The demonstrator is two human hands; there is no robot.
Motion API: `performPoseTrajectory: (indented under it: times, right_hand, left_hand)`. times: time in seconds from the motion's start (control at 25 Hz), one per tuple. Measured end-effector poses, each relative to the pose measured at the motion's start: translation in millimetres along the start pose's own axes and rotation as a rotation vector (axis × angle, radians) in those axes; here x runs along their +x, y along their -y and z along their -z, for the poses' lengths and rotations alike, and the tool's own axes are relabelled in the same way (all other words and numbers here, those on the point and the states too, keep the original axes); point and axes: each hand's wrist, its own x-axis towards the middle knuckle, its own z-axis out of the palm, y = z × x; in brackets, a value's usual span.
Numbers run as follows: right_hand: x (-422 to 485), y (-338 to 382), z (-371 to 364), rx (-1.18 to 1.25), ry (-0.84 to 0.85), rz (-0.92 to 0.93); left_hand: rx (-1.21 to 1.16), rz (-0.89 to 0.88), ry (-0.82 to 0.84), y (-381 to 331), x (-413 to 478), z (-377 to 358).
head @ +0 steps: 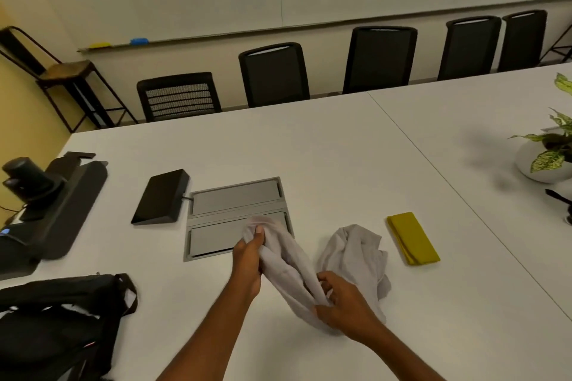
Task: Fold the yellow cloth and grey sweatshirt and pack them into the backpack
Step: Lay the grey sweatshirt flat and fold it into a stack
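The grey sweatshirt (356, 252) lies bunched on the white table (340, 148), one part stretched between my hands. My left hand (247, 260) grips its far end above the table's grey cable hatch (235, 195). My right hand (343, 303) pinches the near end close to the table. The yellow cloth (413, 238) lies folded into a narrow rectangle to the right of the sweatshirt. The black backpack (58, 322) sits at the near left, its top gaping open.
A black wedge-shaped box (162, 196) lies left of the hatch. A black device with a camera (40, 204) stands at the far left. A potted plant (548, 158) sits at the right edge. Black chairs (274, 74) line the far side.
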Motion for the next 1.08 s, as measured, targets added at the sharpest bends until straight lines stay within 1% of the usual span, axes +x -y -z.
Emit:
performPoseTrajectory:
  times: [0.08, 0.16, 0.36, 0.44, 0.52, 0.64, 0.76, 0.88, 1.0, 1.08]
  right_hand:
    - [-5, 10, -7, 0.017, 0.002, -0.026]
    - [-10, 26, -16, 0.045, 0.003, -0.012]
    - [-8, 94, -15, 0.088, 0.01, 0.094]
    - [-1, 125, -9, 0.129, -0.032, 0.124]
    - [5, 154, -2, 0.185, -0.039, 0.138]
    - [10, 185, 5, 0.168, -0.02, 0.161]
    - [11, 200, 7, 0.125, -0.022, 0.199]
    - [9, 212, 8, -0.02, -0.079, 0.254]
    - [4, 227, 13, -0.196, -0.156, 0.433]
    - [-2, 238, 22, -0.193, -0.198, 0.548]
  left_hand:
    - [0.057, -0.112, 0.064, -27, -28, 5]
    - [0.128, -0.19, 0.161, -49, -51, 13]
    - [0.321, -0.457, 0.234, -108, -99, 36]
    - [0.388, -0.561, 0.335, -130, -116, 50]
    - [0.463, -0.651, 0.448, -148, -130, 63]
    - [0.495, -0.721, 0.511, -171, -143, 82]
    - [0.493, -0.773, 0.506, -189, -142, 98]
    - [0.47, -0.795, 0.489, -205, -143, 114]
    - [0.474, -0.848, 0.511, -219, -147, 131]
    - [0.505, -0.878, 0.562, -231, -152, 141]
